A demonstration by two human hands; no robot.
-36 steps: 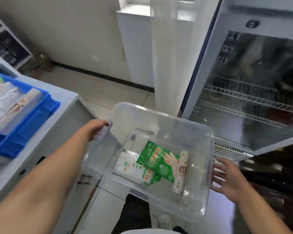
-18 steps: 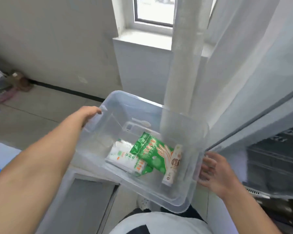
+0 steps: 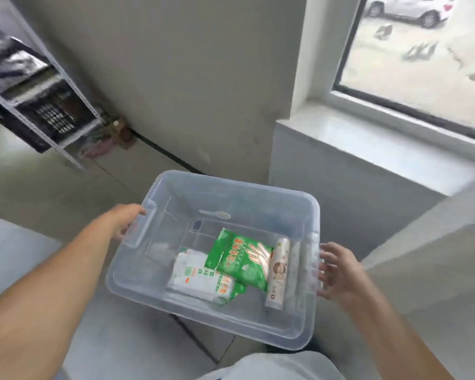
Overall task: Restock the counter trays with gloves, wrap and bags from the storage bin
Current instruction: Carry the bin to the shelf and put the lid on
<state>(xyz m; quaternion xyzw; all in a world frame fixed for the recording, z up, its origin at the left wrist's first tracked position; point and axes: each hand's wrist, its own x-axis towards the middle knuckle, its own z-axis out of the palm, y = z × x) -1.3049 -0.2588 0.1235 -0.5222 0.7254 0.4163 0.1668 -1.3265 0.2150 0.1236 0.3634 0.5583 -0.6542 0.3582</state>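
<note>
Clear plastic storage bin [image 3: 258, 198] is carried in the air in front of the body, above the floor, one hand at each short end, which keeps it roughly level so the contents stay put. Left hand [image 3: 124, 219] grips the left end at the moulded handle recess, fingers curled under the rim. Right hand [image 3: 337, 272] sits at the right end with fingers spread and only loosely bent against the outside wall; judged a flat supporting press, not a closed grasp. Contents lie toward the bin's right, near corner: a green glove pack [image 3: 242, 259] printed with white glove outlines and white Chinese characters, not legible at this resolution; a white pack [image 3: 198, 278] with small green and orange print, partly under the green pack's near-left edge, text unreadable; and a white roll [image 3: 278, 272] lying along the right wall, bearing a round brownish label, writing too small to read. Probably the wrap, though I cannot confirm. Rest of bin floor bare. Counter trays not in view. A grey counter edge [image 3: 17, 256] shows at the lower left. Beyond: shelving [image 3: 41, 111] far left, window [image 3: 417, 50] far right with a parked car outside. Judgement: transport phase, bin carried with three items unloaded.
</note>
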